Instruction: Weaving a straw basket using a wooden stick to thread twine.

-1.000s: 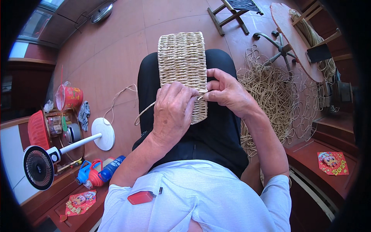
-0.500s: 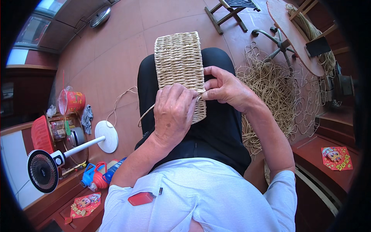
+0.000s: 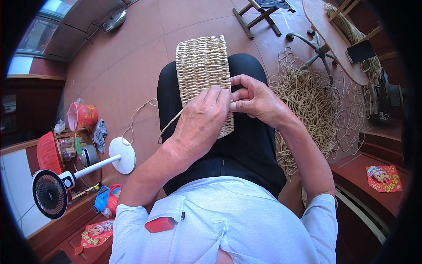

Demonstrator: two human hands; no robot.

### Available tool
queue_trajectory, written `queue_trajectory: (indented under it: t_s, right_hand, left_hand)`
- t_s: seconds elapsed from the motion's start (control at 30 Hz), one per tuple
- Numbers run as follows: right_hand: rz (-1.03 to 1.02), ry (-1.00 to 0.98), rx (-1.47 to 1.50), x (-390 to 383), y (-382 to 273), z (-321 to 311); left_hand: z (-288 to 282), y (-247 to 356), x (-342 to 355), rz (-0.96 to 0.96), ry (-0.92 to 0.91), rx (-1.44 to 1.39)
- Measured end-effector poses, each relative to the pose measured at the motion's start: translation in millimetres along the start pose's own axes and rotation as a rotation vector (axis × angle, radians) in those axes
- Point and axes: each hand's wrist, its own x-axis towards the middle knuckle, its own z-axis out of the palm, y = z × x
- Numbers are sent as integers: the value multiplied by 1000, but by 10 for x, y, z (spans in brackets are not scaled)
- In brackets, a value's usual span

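Observation:
A woven straw-coloured panel, made of twisted cord (image 3: 202, 64), lies lengthwise across my lap on dark trousers. My left hand (image 3: 205, 112) rests over its lower part, fingers bent toward the right edge. There they meet the fingertips of my right hand (image 3: 252, 97), which pinches at that edge. What the fingertips hold is mostly covered; a strand of the cord seems to be between them. From under my left hand a loose cord (image 3: 170, 126) runs left, over my thigh and down to the floor.
A big tangle of cord (image 3: 303, 105) covers the floor on the right, near a wheeled chair base (image 3: 320, 50). Left stand a white fan (image 3: 125, 155), a red bucket (image 3: 85, 116) and a blue jug (image 3: 101, 199). A folding stool (image 3: 263, 15) is ahead.
My left hand has shifted right and slightly up, its fingers now against the right hand's fingertips. The right hand stays almost in place at the panel's edge.

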Motion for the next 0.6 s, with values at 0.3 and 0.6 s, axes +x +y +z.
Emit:
queue_trajectory:
  t_s: [0.3,0.6]
  right_hand:
    - [54,-85,-53,43,-24,-70]
    - [79,-85,-48,55,-34,-78]
  left_hand:
    - [-108,-80,-4,-96,-27,-300]
    - [-133,-115,-87,-102,-62,-131]
